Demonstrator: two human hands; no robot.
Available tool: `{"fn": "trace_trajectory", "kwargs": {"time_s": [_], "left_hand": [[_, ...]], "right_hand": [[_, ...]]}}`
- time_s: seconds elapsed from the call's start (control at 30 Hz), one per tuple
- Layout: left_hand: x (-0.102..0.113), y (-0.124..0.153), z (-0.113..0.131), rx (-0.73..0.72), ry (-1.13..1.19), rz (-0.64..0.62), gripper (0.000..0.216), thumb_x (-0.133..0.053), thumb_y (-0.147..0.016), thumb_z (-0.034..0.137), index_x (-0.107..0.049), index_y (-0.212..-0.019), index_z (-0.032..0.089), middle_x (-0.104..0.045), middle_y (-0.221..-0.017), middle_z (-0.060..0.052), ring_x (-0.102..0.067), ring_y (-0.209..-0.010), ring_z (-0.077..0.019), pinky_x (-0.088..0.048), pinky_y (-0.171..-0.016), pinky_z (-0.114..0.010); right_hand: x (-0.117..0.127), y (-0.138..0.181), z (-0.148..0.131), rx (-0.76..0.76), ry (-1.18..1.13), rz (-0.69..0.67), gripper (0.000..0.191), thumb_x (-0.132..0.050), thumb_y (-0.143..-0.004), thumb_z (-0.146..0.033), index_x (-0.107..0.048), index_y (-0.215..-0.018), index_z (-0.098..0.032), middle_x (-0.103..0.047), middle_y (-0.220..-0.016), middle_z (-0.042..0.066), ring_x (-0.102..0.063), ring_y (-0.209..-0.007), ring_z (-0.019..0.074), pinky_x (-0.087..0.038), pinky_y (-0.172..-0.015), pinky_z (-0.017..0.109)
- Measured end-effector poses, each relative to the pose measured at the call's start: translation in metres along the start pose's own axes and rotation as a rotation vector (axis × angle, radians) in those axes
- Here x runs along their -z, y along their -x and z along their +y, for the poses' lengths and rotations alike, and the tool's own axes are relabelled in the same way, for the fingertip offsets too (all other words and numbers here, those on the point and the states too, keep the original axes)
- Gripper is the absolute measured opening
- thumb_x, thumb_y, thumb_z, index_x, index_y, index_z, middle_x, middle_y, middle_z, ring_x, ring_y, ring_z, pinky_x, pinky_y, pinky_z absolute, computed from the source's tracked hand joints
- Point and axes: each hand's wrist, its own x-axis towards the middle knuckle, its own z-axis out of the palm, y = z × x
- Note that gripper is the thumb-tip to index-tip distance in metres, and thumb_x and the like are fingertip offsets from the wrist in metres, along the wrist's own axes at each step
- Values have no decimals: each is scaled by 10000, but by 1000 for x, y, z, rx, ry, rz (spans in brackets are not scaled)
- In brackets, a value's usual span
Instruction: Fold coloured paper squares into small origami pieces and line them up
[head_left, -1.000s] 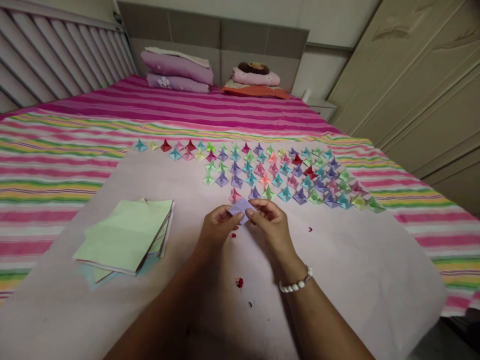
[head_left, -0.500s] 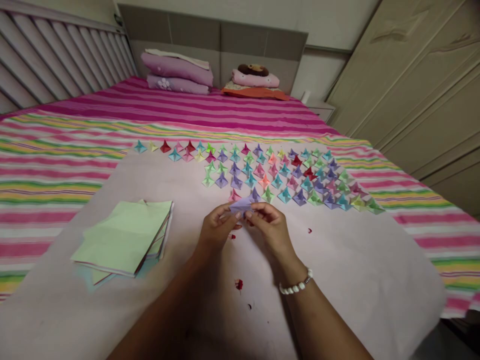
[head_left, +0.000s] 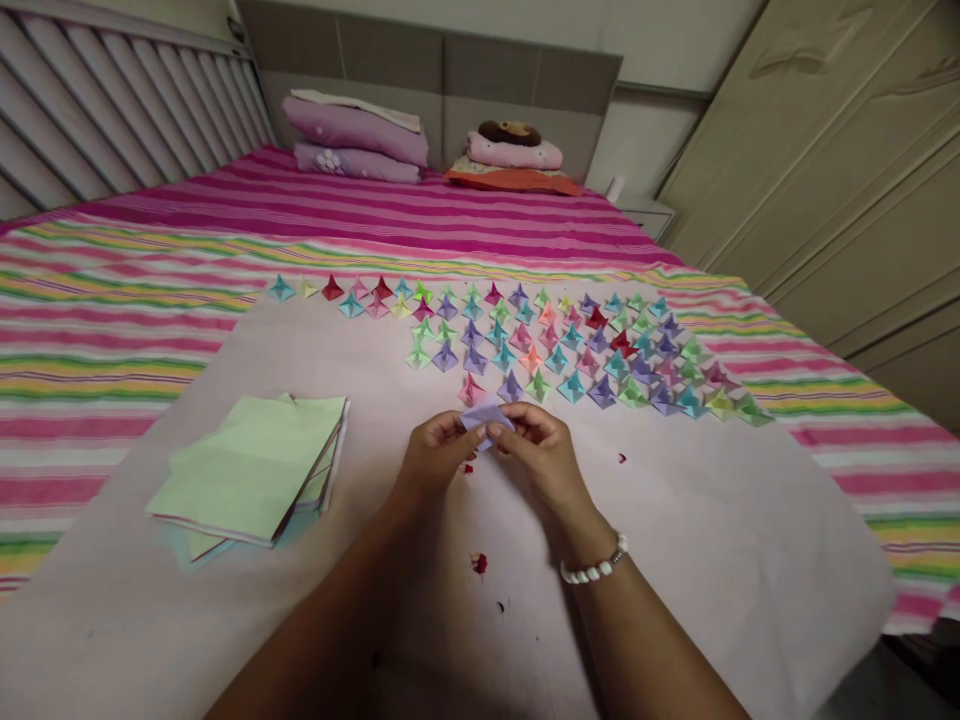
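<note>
Between my two hands is a small purple folded paper (head_left: 484, 414), pinched at its lower edge by both thumbs. My left hand (head_left: 437, 450) is closed on its left side, my right hand (head_left: 541, 445) on its right; a white bead bracelet (head_left: 592, 572) circles my right wrist. Just beyond my fingertips stand rows of small folded paper pieces in many colours, among them a pink one (head_left: 471, 388) and a purple one (head_left: 511, 387) closest to the held paper. Fingers behind the paper are partly hidden.
A stack of light green paper sheets (head_left: 251, 465) lies to the left on the white sheet (head_left: 720, 560). Red printed marks (head_left: 479, 564) show near my forearms. Folded purple bedding (head_left: 360, 140) and a pink bundle (head_left: 514, 152) rest by the headboard (head_left: 517, 70).
The purple paper has tilted and now shows a broader, squarer face between my fingers. Both hands stay nearly in place, and the view has shifted slightly.
</note>
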Motion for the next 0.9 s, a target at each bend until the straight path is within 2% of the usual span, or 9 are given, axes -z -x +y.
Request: {"fn": "trace_trajectory", "kwargs": {"time_s": [0.23, 0.43, 0.53, 0.63, 0.9], "left_hand": [[1, -2, 0, 75, 52, -29, 286, -771, -603, 381, -684, -738, 145, -631, -643, 8, -528, -514, -80, -425, -511, -207], [2, 0, 3, 96, 152, -9, 215, -749, -636, 341, -677, -699, 149, -603, -601, 15, -531, -508, -78, -428, -507, -194], [1, -1, 3, 74, 229, -55, 241, -736, -672, 382, -700, -723, 149, -641, -659, -10, -567, -579, -90, -441, -530, -184], [0, -1, 3, 67, 224, -74, 260, -757, -660, 387, -719, -738, 142, -657, -669, -19, -589, -602, -103, -462, -561, -194], [-5, 1, 3, 29, 317, -68, 299, -814, -601, 339, -733, -808, 139, -696, -720, -27, -632, -687, -126, -510, -684, -239]], "right_hand": [[2, 0, 3, 90, 33, -38, 115, -775, -659, -273, -744, -764, -238, -654, -781, 3, -536, -600, 115, -463, -580, 266], [3, 3, 1, 120, 100, -115, 147, -739, -731, -320, -759, -860, -253, -629, -941, 32, -565, -661, 123, -479, -621, 288], [3, 2, 3, 98, 63, -96, 139, -697, -777, -363, -750, -780, -234, -626, -938, 28, -561, -626, 114, -483, -623, 293], [3, 0, 6, 74, 48, -50, 165, -749, -719, -369, -722, -678, -211, -624, -875, 17, -548, -584, 106, -467, -566, 273], [-1, 3, 2, 77, 22, -67, 166, -795, -657, -323, -722, -764, -219, -630, -837, 7, -537, -613, 109, -463, -597, 268]]}}
